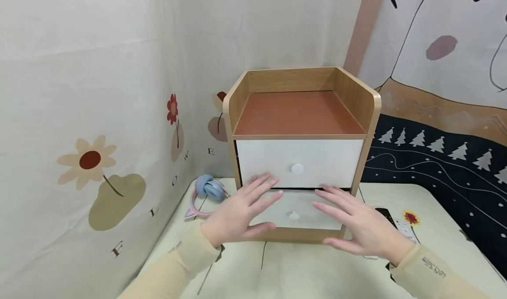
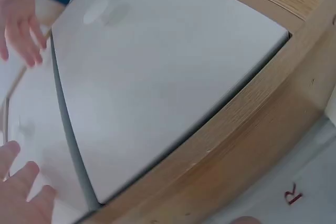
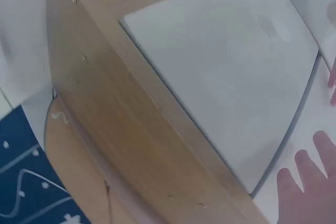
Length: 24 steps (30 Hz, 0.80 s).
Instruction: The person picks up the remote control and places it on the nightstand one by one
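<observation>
A small wooden cabinet [image 1: 299,114] with a brown open top stands upright, facing me. Its upper white drawer [image 1: 265,158] has a round white knob [image 1: 297,168]; the lower drawer [image 1: 303,202] below it has a similar knob [image 1: 294,215]. My left hand [image 1: 243,213] is held before the left part of the drawers, fingers spread and straight, holding nothing. On the other side my right hand [image 1: 364,224] is spread the same way, also holding nothing. Whether any fingertip touches the drawer fronts I cannot tell. Both wrist views show fingers [image 2: 26,182] [image 3: 304,182] near the drawer fronts.
Headphones [image 1: 214,188] in blue and pink lie left of the cabinet. To its right, partly behind my right hand, are a black object [image 1: 385,215] and a white object [image 1: 405,229]. Printed cloth [image 1: 99,92] hangs along the left and back.
</observation>
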Each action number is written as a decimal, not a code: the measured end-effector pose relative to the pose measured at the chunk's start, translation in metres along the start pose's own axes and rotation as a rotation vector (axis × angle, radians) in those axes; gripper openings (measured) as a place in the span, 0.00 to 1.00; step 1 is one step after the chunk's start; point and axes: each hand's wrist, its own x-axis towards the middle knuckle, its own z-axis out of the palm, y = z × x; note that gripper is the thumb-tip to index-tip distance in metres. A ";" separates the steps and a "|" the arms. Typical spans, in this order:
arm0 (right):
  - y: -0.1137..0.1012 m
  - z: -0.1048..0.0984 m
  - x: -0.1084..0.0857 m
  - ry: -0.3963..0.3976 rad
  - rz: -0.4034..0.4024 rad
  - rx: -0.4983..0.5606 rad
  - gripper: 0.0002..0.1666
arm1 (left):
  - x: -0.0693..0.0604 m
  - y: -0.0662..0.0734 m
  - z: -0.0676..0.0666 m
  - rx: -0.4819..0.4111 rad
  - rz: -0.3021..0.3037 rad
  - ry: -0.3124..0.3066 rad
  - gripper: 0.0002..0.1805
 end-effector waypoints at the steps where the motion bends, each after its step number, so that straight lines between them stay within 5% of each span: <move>1: 0.001 0.002 -0.003 0.042 0.010 0.020 0.46 | -0.001 -0.001 0.002 -0.007 -0.003 0.048 0.35; 7: 0.012 0.015 -0.028 0.437 0.098 0.045 0.39 | -0.005 -0.010 0.011 0.000 -0.001 0.347 0.25; 11: 0.023 0.023 -0.055 0.599 0.268 0.021 0.39 | -0.007 -0.015 0.017 0.051 -0.058 0.480 0.22; 16: 0.026 0.029 -0.090 0.589 0.560 0.043 0.25 | -0.011 -0.016 0.026 0.070 -0.223 0.576 0.22; 24: 0.026 0.037 -0.127 0.453 1.074 0.033 0.27 | -0.014 -0.014 0.041 -0.006 -0.437 0.654 0.34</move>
